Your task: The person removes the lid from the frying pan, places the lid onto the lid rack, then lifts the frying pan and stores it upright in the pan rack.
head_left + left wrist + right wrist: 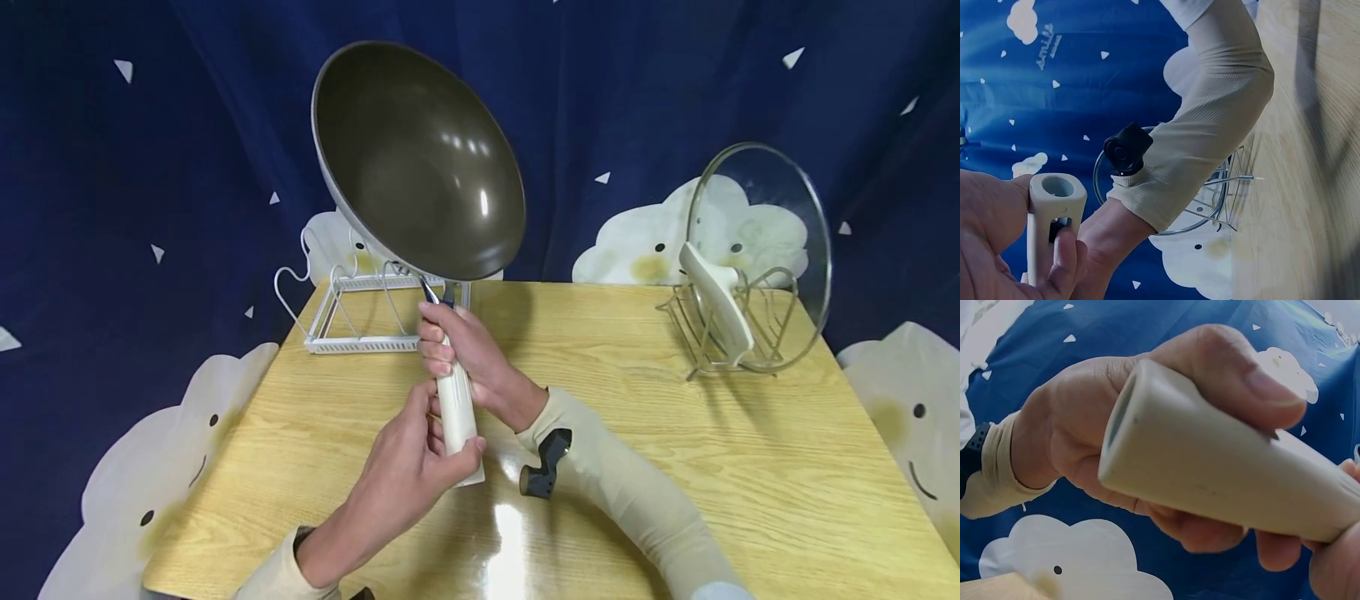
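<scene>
Above the table, unlabelled wok, seemingly in both hands.

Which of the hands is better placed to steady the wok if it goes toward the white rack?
Probably the right hand: it grips the wok handle nearest the bowl and white rack; the left hand holds the handle's end.

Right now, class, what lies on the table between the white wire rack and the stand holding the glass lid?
In the head view, only bare table lies between the white wire rack and the lid stand.
</scene>
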Available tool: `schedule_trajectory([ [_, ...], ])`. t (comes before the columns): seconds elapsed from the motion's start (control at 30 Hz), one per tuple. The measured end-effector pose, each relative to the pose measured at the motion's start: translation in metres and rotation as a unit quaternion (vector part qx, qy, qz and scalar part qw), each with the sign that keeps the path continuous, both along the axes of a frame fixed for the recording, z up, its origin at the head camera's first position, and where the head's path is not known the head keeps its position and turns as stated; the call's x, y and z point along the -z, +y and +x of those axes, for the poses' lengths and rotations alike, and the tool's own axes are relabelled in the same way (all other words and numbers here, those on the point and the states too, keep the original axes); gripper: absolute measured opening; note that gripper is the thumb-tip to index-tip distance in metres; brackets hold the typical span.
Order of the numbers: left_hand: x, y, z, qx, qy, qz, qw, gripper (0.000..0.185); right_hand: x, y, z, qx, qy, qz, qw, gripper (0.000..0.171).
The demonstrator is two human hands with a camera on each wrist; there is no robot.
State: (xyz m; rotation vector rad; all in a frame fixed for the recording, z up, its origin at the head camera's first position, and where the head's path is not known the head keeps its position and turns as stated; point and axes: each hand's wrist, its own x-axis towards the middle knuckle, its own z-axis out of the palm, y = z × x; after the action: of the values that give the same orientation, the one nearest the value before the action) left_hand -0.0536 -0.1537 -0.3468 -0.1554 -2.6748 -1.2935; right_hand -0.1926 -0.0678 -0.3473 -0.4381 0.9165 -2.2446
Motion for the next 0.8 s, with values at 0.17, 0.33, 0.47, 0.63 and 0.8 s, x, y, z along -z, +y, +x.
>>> schedule_trajectory([
  [0.17,0.003,-0.001,0.000,-0.007,-0.002,0.020,0.9998,0.047,0.000,-0.003,-0.001,-0.023,0.001,-0.024,0.999,0.036],
  [0.33,0.004,-0.003,0.000,-0.011,0.022,0.013,0.9996,0.045,-0.002,-0.007,-0.002,-0.035,0.009,-0.031,0.999,0.036],
  [0.47,0.004,-0.005,-0.001,-0.012,0.047,-0.005,0.9988,0.043,-0.004,-0.010,-0.004,-0.050,0.006,-0.049,0.998,0.038],
  [0.63,0.003,-0.007,0.000,-0.022,0.045,-0.011,0.9987,0.049,-0.004,-0.014,-0.006,-0.074,0.000,-0.077,0.994,0.041],
  [0.8,0.003,-0.009,-0.001,-0.031,0.056,-0.011,0.9979,0.055,-0.005,-0.019,-0.009,-0.092,0.003,-0.107,0.990,0.038],
])
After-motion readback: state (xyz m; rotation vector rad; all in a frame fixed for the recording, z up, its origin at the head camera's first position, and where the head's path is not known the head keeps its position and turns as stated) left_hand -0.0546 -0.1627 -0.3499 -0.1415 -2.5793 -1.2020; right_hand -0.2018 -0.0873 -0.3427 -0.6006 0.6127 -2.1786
